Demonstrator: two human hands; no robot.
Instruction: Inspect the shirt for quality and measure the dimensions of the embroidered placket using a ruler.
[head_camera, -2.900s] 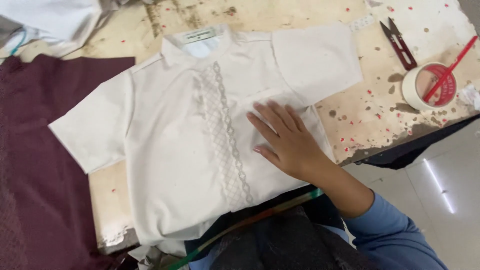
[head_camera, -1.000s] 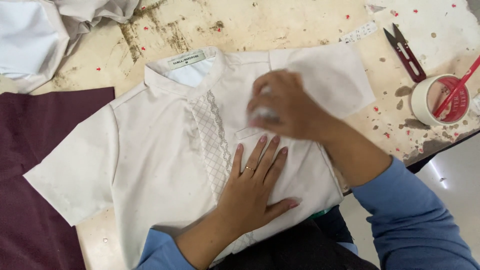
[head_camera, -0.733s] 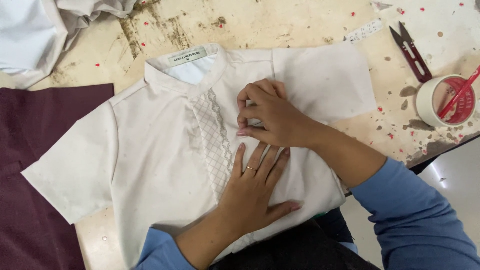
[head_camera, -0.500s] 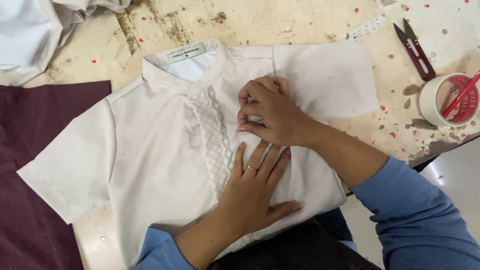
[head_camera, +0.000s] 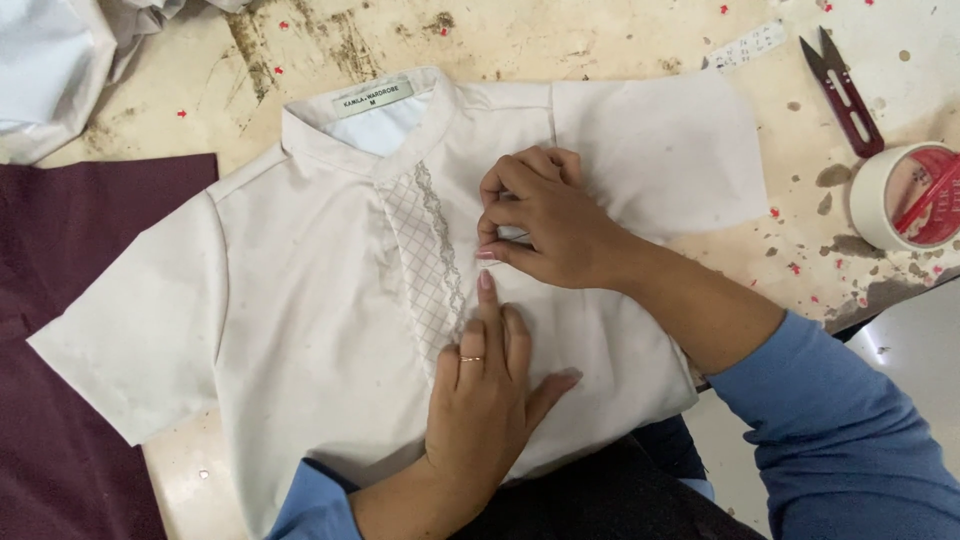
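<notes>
A white short-sleeved shirt (head_camera: 300, 300) with a stand collar and a quilted front panel edged in lace lies flat on a stained work table (head_camera: 620, 40). My left hand (head_camera: 490, 390) presses flat on the shirt's lower front, fingers together, beside the panel. My right hand (head_camera: 540, 220) rests on the chest just right of the panel, its fingertips pinching a small white piece against the fabric. What that piece is cannot be made out. Both arms wear blue sleeves.
Dark maroon cloth (head_camera: 60, 300) covers the table's left side. White fabric (head_camera: 50, 70) is bunched at the top left. Red thread snips (head_camera: 843, 92) and a roll of tape (head_camera: 905, 195) with a red tool in it sit at the right, near the table edge.
My left hand came onto the shirt and stayed flat. My right hand moved from the lower front up to the chest, settled beside the panel and pinched there. The view shifted slightly.
</notes>
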